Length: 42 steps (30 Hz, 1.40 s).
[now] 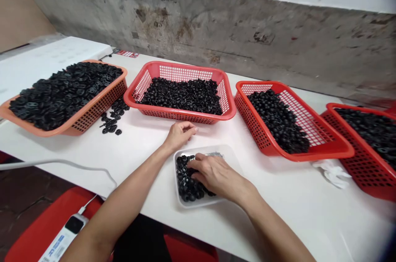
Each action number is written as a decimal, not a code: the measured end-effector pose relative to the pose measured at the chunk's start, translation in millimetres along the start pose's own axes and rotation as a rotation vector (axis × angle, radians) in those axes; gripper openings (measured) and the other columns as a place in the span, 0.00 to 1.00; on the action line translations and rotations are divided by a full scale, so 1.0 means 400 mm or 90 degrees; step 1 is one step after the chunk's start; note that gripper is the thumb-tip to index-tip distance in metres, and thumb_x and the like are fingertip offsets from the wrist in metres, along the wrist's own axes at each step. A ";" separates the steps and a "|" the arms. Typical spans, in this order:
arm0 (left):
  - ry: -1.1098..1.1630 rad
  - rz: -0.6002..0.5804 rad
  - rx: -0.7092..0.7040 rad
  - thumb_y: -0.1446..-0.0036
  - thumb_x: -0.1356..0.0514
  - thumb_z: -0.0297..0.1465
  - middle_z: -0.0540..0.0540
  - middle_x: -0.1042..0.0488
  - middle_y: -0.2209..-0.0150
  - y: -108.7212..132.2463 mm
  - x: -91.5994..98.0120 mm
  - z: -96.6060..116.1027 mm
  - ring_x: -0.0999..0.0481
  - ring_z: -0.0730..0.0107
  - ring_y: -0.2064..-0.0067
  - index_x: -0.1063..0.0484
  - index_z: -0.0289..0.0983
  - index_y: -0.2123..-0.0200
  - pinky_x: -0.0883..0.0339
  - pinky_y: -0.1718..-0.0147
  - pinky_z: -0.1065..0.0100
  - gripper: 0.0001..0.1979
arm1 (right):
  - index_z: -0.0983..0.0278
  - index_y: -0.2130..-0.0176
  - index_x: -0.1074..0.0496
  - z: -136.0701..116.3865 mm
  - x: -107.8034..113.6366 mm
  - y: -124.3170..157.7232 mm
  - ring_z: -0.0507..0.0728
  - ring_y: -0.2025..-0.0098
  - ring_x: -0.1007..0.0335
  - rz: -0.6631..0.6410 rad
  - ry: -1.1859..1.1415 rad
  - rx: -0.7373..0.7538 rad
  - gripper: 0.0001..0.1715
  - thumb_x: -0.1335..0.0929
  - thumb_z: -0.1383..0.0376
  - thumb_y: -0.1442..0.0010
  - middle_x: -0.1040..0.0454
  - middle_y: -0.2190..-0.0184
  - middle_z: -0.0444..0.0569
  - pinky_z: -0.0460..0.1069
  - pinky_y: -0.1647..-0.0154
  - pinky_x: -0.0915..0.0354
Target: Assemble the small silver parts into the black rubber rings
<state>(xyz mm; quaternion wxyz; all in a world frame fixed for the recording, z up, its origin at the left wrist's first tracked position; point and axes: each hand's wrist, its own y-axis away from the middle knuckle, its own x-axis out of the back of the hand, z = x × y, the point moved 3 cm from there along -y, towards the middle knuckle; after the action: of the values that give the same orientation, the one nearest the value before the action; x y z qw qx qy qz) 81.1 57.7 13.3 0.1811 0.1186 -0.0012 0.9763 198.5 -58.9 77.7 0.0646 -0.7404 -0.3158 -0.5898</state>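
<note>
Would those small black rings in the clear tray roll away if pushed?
The small black rings look molded, probably rubber, so likely light and springy, not fragile. Heaped in the tray, they would probably just shift under the right hand; stood on edge, one might roll.

White table (293, 216): four mesh baskets (177, 116), clear tray (229, 155), loose black rubber pieces (109, 123).
</note>
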 end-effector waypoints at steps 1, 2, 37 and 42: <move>0.015 -0.001 0.003 0.46 0.39 0.42 0.52 0.31 0.79 0.001 0.001 0.003 0.33 0.75 0.79 0.25 0.34 0.68 0.39 0.80 0.74 0.15 | 0.65 0.57 0.27 -0.002 0.000 -0.006 0.56 0.63 0.26 -0.002 0.009 0.002 0.06 0.34 0.68 0.34 0.25 0.60 0.52 0.48 0.63 0.41; 0.030 -0.002 0.001 0.47 0.38 0.42 0.52 0.31 0.78 0.001 0.003 0.007 0.33 0.75 0.78 0.25 0.34 0.68 0.39 0.80 0.74 0.15 | 0.66 0.59 0.27 -0.001 0.001 -0.010 0.56 0.63 0.27 -0.003 0.013 0.002 0.05 0.34 0.69 0.34 0.25 0.60 0.52 0.48 0.62 0.40; 0.254 -0.039 -0.155 0.49 0.31 0.33 0.50 0.25 0.71 0.064 0.005 0.099 0.28 0.76 0.73 0.25 0.35 0.65 0.32 0.73 0.74 0.10 | 0.66 0.61 0.20 0.084 0.060 0.019 0.60 0.61 0.23 -0.054 0.086 -0.141 0.11 0.32 0.74 0.42 0.19 0.66 0.55 0.49 0.62 0.36; 0.265 -0.063 -0.141 0.48 0.31 0.34 0.47 0.22 0.67 0.070 0.003 0.105 0.28 0.75 0.72 0.21 0.35 0.61 0.30 0.73 0.73 0.12 | 0.67 0.62 0.20 0.072 0.054 0.002 0.62 0.62 0.22 -0.067 0.108 -0.138 0.10 0.32 0.73 0.41 0.19 0.68 0.55 0.50 0.62 0.34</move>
<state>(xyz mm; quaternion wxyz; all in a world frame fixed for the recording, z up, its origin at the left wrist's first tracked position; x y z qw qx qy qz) 80.0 29.9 55.7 0.2369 -0.1059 -0.0650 0.9636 225.1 -37.6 89.1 -0.0205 -0.6732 -0.2818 -0.6834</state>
